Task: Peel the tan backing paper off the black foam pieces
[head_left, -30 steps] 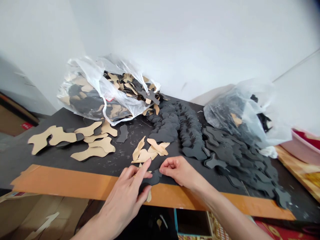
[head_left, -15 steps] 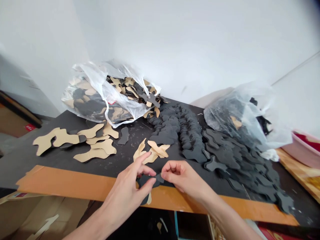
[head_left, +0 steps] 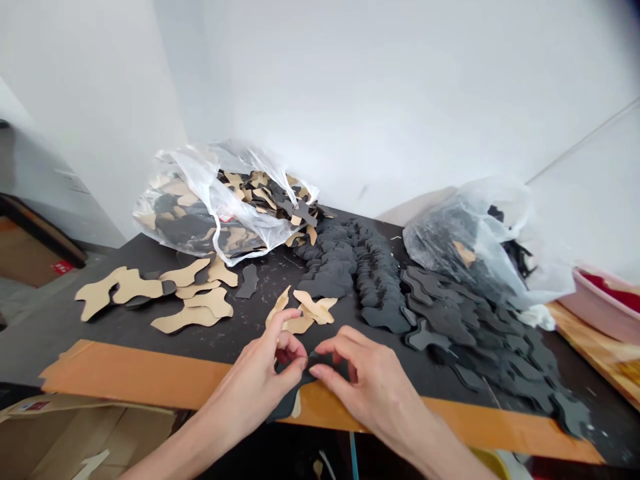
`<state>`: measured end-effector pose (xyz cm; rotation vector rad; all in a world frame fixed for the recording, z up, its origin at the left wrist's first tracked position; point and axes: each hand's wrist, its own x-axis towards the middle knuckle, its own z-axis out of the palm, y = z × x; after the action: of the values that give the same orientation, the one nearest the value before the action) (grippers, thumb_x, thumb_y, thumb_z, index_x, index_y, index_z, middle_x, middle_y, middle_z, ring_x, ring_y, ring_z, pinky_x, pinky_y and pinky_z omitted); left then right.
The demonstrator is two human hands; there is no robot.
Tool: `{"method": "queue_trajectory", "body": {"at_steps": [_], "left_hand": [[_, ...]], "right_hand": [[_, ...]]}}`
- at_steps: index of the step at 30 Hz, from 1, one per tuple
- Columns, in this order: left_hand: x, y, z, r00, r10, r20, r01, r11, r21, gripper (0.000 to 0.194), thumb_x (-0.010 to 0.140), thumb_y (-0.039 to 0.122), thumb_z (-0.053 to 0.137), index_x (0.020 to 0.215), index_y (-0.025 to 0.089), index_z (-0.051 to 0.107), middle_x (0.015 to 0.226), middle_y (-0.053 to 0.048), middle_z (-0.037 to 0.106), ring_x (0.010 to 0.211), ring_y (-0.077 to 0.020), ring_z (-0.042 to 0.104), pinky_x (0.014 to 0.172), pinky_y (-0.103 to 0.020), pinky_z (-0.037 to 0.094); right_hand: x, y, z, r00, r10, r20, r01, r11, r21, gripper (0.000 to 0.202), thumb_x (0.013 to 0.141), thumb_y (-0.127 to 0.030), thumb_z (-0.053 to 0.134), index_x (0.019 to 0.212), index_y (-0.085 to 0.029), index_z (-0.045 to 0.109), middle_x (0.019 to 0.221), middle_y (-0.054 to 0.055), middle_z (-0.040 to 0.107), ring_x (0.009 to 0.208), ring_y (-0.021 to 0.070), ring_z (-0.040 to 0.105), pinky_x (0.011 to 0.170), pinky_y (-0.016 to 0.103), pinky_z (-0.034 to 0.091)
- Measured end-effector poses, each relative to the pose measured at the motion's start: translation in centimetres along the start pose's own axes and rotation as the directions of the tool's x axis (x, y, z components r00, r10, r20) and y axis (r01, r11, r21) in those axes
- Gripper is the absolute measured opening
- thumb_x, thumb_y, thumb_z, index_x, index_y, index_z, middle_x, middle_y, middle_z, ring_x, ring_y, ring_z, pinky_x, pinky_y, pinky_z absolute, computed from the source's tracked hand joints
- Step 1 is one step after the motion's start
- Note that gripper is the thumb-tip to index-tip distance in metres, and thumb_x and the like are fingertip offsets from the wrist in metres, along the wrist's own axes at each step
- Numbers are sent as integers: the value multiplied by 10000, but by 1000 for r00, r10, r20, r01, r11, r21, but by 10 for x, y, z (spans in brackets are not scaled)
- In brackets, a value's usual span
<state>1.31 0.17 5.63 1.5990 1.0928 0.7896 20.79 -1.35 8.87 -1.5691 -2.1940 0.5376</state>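
One dark grey cut-out (head_left: pixel 289 403) sits at six o'clock in the head view, over the edge of the table (head_left: pixel 250 315), pinched by the left hand (head_left: pixel 263 370), the right hand (head_left: pixel 369 375) curled at its far end, whether pinching unclear.

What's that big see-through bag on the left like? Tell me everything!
The bag looks like thin, clear plastic with whitish folds and a small red mark. It lies slumped on the dark table, near the back, mouth open toward the right. It's stuffed with wavy, flat tan and dark pieces, some poking out.
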Motion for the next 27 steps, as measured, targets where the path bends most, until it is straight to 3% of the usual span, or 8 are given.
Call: {"method": "queue_trajectory", "body": {"at_steps": [3,5,9,11,16,22,24,27], "left_hand": [[4,2,-2,1000,-24,4,25,994,-104,494,849,241,539,1321,254,391,802,45,631,728,-148,583,747,-293,474],[7,4,-3,997,-71,16,73,979,-192,481,834,272,586,1285,235,422,788,40,632,731,-149,595,736,-294,479],[10,8,-4,986,-163,34,165,927,-338,506,800,317,682,1249,205,476,798,10,672,762,-166,645,742,-310,496],[10,9,-4,982,-184,50,190,913,-360,513,798,330,703,1250,206,493,819,1,689,789,-175,660,763,-322,500],[9,11,0,970,-222,98,242,877,-416,533,771,329,731,1236,210,500,804,10,689,775,-170,655,759,-324,490],[10,9,5,967,-195,162,250,842,-478,561,719,241,703,1209,211,433,760,48,633,692,-122,587,699,-272,442],[8,10,7,978,-150,142,196,890,-411,539,752,218,645,1235,222,406,763,49,621,677,-122,574,679,-266,441],[3,14,9,998,-10,61,19,988,-152,536,792,164,546,1287,252,362,767,49,610,703,-141,577,711,-282,461]], "right_hand": [[-6,7,-4,970,-101,-222,55,977,-205,395,933,-401,596,1268,-193,589,894,35,633,492,101,529,447,235,398],[-10,12,-7,927,-202,-315,114,954,-277,469,954,-386,569,1356,-153,505,934,69,643,542,116,586,447,229,438],[-19,14,-5,807,-539,-240,416,808,-417,274,934,-180,585,1207,-150,596,985,98,675,772,160,664,650,254,536],[-21,13,-2,758,-623,-192,477,731,-487,259,912,-97,551,1158,-130,623,964,104,685,778,172,659,677,282,534],[-19,11,-4,712,-689,-136,537,658,-527,278,914,-69,450,1102,-64,654,892,124,692,696,188,621,610,309,492],[-20,8,-10,699,-710,-89,566,625,-539,276,921,-63,431,1065,-61,667,898,120,698,671,184,568,574,312,444],[-21,8,-9,692,-718,-79,577,615,-538,271,920,-61,435,1057,-68,669,917,118,700,686,185,569,573,313,436],[-21,8,-5,699,-713,-58,590,620,-518,272,918,-55,422,1008,-83,677,914,108,700,664,175,559,545,311,414]]}}
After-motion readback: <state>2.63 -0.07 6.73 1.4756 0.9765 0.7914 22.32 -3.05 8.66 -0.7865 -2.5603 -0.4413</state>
